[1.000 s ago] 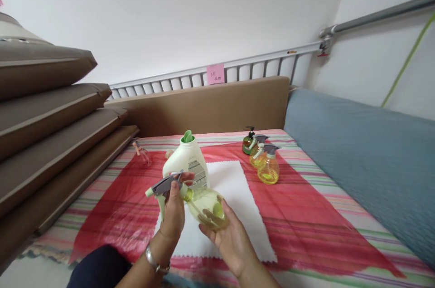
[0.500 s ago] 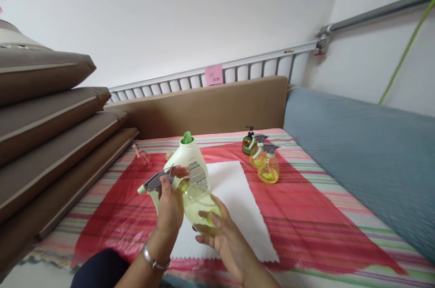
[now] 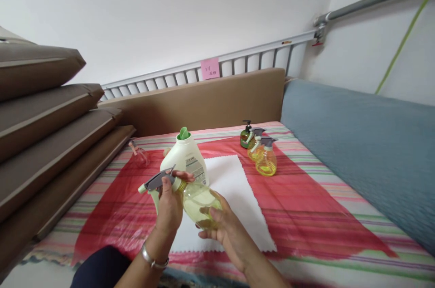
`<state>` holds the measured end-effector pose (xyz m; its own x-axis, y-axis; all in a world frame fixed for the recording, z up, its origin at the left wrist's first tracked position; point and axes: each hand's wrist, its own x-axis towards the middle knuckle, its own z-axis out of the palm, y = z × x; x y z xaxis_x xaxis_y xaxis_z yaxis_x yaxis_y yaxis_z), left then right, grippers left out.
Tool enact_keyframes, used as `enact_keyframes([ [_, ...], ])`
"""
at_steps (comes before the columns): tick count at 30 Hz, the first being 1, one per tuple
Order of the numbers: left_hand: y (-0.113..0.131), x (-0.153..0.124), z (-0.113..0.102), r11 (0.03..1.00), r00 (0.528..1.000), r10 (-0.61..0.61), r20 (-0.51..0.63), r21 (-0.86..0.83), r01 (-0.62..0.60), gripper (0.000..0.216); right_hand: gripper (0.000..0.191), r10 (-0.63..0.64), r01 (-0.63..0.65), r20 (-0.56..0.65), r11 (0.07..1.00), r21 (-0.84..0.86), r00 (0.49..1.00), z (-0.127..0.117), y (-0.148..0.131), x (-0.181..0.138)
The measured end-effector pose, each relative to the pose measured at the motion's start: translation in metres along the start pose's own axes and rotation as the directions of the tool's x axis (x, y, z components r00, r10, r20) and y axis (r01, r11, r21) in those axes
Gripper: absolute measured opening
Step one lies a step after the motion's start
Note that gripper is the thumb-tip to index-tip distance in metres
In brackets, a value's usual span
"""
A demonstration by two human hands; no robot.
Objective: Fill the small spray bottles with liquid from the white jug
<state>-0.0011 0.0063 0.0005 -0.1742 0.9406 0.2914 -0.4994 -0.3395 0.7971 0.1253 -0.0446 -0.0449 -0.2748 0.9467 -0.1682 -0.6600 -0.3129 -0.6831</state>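
Note:
A yellow-green see-through spray bottle is tilted on its side in the air, its grey and pale green trigger head pointing left. My left hand is closed around the neck and trigger head. At the other end, my right hand grips the bottle's round base. Just behind the hands stands a white detergent bottle with a green opening at its top. Beneath lies a white cloth with a scalloped edge. Whether the trigger head is fully screwed on, I cannot tell.
Two yellow spray bottles and a dark green pump bottle stand at the back right. A small pink clear bottle is at the left. Red plastic sheeting covers the striped bed. Stacked brown cushions rise on the left.
The spray bottle has levelled slightly as my right hand rises a little with its base. My left hand stays on the neck. The whole view has shifted slightly.

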Motion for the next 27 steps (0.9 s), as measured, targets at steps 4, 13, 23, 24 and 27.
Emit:
enact_keyframes([
  [4,-0.001,0.001,0.0,0.998,0.998,-0.059,-0.035,-0.039,0.058,0.038,0.071,-0.022,0.021,-0.013,0.999,-0.024,1.0,0.001,0.001,0.0],
  [13,-0.001,-0.005,-0.002,0.996,0.994,-0.087,0.062,0.027,0.086,0.033,0.07,0.382,-0.399,0.187,0.915,0.065,0.905,-0.006,0.005,0.002],
  [23,0.008,-0.005,0.003,0.994,0.99,-0.096,0.106,0.059,0.09,0.033,0.071,0.11,-0.161,0.282,0.973,0.166,0.953,-0.012,0.015,0.0],
  [24,0.01,-0.005,0.005,0.995,0.989,-0.087,0.12,0.056,0.08,0.033,0.07,0.096,-0.143,0.265,0.976,0.167,0.96,-0.014,0.017,0.001],
  [27,0.016,-0.007,0.008,0.997,0.985,-0.039,0.166,0.074,0.027,0.032,0.056,0.137,-0.176,0.267,0.976,0.125,0.954,-0.018,0.02,0.005],
])
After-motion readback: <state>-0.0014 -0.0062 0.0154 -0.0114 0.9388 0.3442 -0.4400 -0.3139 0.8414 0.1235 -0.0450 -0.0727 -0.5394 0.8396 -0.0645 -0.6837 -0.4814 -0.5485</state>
